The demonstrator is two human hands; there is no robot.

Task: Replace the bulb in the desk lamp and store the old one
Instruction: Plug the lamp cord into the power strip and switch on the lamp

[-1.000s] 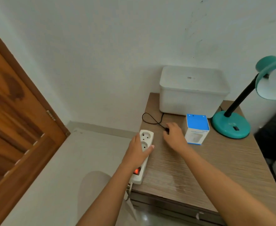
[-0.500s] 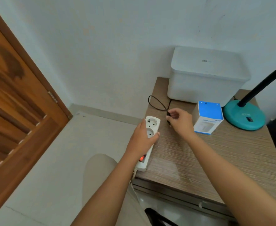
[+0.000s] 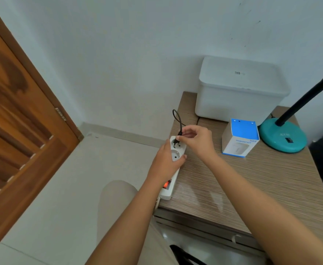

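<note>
A teal desk lamp stands at the table's far right; its shade is cut off by the frame edge and no bulb shows. My right hand pinches the lamp's black plug, whose pins hover at the top socket of a white power strip. My left hand grips the strip from the left side, thumb across it. The strip's red switch glows. The black cord loops up behind the plug. A blue-topped white box stands beside the lamp base.
A white lidded plastic bin stands at the back of the wood-grain table against the wall. A wooden door is on the left. Tiled floor and my knee lie left of the table.
My right hand lifted the plug off the table and carried it left over the strip's top socket. My left hand stayed on the strip. The view shifted slightly.
</note>
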